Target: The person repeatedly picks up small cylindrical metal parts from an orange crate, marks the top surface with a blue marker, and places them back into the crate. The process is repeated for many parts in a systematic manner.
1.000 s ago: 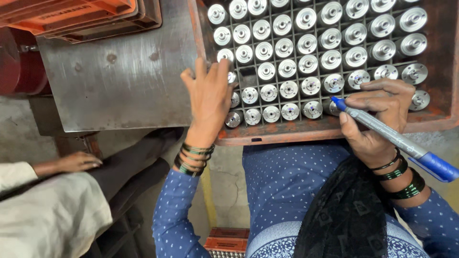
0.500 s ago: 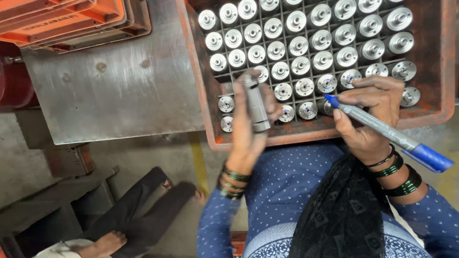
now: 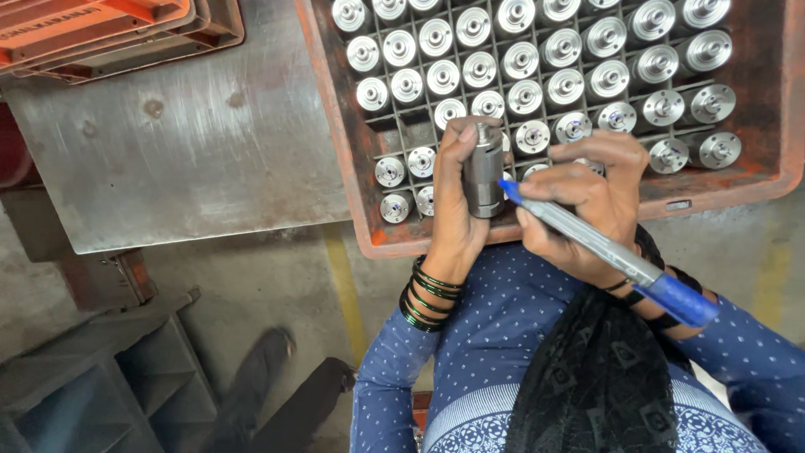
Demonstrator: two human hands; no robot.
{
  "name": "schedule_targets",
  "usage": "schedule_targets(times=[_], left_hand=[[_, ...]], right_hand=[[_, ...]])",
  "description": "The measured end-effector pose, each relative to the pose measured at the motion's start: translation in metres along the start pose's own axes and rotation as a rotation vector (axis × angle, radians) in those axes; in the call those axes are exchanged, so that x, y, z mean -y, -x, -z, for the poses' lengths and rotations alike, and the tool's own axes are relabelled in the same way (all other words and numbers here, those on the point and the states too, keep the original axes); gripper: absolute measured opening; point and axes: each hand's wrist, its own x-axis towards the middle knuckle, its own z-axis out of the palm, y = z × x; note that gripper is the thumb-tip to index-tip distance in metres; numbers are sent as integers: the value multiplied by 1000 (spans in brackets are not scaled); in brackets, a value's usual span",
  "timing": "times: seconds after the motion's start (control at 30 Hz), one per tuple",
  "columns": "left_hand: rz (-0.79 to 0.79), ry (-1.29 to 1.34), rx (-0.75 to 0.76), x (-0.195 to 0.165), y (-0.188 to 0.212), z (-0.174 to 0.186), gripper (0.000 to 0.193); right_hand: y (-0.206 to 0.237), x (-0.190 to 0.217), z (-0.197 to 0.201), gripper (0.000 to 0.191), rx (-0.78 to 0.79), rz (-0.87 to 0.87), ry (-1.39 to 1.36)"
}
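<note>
My left hand [image 3: 457, 201] grips a grey metal cylinder part [image 3: 483, 170], held upright over the near edge of a red divided crate [image 3: 352, 159]. My right hand [image 3: 587, 205] holds a blue marker pen [image 3: 604, 252] whose tip touches the side of that part. The crate holds several rows of the same silver cylinder parts [image 3: 537, 75] standing in grid cells. Some cells near my left hand stand empty. Dark bangles circle both wrists.
A worn steel plate [image 3: 184, 143] lies left of the crate, with orange crates [image 3: 109, 25] stacked at the top left. Below are a concrete floor, a grey metal frame [image 3: 92, 386] and dark shoes [image 3: 268, 386].
My left hand lifted one cylinder part out of the crate and brought it toward me. My right hand moved left and put the marker tip on it. The view shifted left.
</note>
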Motion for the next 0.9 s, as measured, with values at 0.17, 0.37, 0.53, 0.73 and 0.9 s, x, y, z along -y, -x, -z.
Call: schedule_targets(times=[0.17,0.37,0.53,0.73,0.9], left_hand=[[-32,-24,4,-2,2,-3,26],[-32,-7,18,4,0,-1,38],[-52,11,20,6,-1,3,31],[-16,-39,-1,5,0,5,44],[27,10,-6,6,-3,8,45]], right_hand=[[0,2,-5,25,52,68,67],[2,-3,-2,25,7,12,46],[5,0,-5,22,21,57,24],[1,-5,0,24,-13,25,38],[0,1,-3,24,22,74,58]])
